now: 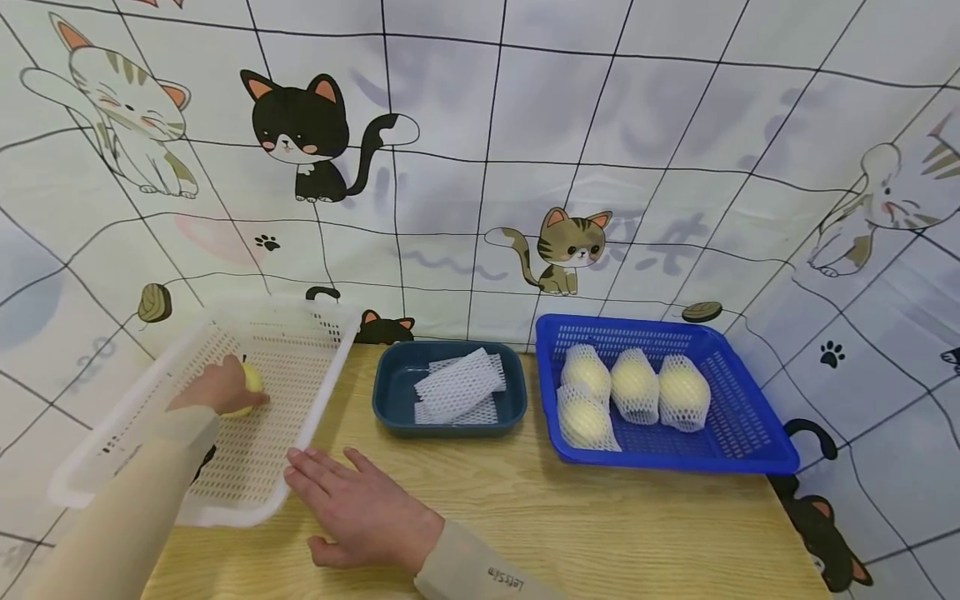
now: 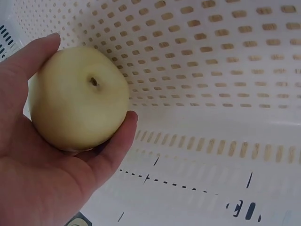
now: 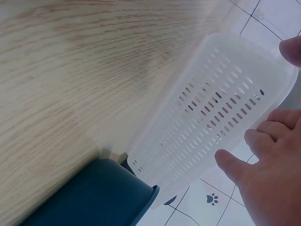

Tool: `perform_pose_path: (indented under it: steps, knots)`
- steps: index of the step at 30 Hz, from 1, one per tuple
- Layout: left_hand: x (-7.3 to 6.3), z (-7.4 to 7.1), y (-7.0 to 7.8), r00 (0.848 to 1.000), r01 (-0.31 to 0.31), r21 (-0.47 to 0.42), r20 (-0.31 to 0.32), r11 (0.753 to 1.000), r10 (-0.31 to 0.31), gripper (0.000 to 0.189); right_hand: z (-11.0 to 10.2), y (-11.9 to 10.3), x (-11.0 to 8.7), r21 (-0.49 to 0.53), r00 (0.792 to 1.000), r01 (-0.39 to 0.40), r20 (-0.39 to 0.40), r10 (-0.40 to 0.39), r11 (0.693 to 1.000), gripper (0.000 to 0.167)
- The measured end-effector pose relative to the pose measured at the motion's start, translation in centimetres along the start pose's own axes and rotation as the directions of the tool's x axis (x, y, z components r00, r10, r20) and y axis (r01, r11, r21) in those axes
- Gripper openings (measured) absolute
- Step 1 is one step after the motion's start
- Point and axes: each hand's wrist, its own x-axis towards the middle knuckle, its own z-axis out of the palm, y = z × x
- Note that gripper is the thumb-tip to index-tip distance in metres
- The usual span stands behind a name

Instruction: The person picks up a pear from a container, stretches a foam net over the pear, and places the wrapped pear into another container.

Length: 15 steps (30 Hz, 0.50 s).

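Inside the white basket point(image 1: 258, 492) at the left, my left hand point(image 1: 212, 387) grips a round pale-yellow pear point(image 2: 80, 99). In the left wrist view the thumb and fingers curl round its sides, with the stem end showing. My right hand point(image 1: 367, 510) is over the wooden table, its fingers extended and fingertips at the basket's near right rim. The right wrist view shows this hand beside the slotted basket wall point(image 3: 202, 108), thumb spread from the fingers. White foam net sleeves point(image 1: 459, 387) lie in a dark teal tray point(image 1: 450, 430) between the two baskets.
A blue basket point(image 1: 750, 461) stands at the right, with several net-wrapped pears point(image 1: 633, 385) on its left side. A cat-printed cloth point(image 1: 450, 192) rises behind the table point(image 1: 540, 525) and along both sides.
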Motion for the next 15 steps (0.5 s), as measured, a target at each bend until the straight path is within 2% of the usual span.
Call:
perform_pose_path:
  steps: [6,9,12,15]
  knots:
    - [-0.3,-0.1,-0.2,1.000,0.008,-0.024,0.019,1.000,-0.007,0.087,0.0,-0.1,0.2,0.014,1.000,0.007,0.010,-0.007,1.000,0.081]
    - [-0.4,-0.3,0.0,1.000,-0.013,-0.022,0.022,1.000,0.013,0.090,0.0,-0.1,0.3,0.054,0.999,-0.001,0.032,-0.001,0.999,0.080]
    - [-0.4,-0.6,0.6,0.998,-0.057,-0.023,-0.010,0.998,0.057,0.095,-0.1,0.2,0.3,0.110,0.999,-0.009,0.039,0.005,0.994,0.079]
    - [-0.5,-1.0,1.4,0.993,-0.101,-0.039,-0.071,0.994,0.098,0.097,-0.2,0.9,-0.1,0.182,1.000,-0.017,0.017,0.014,0.983,0.078]
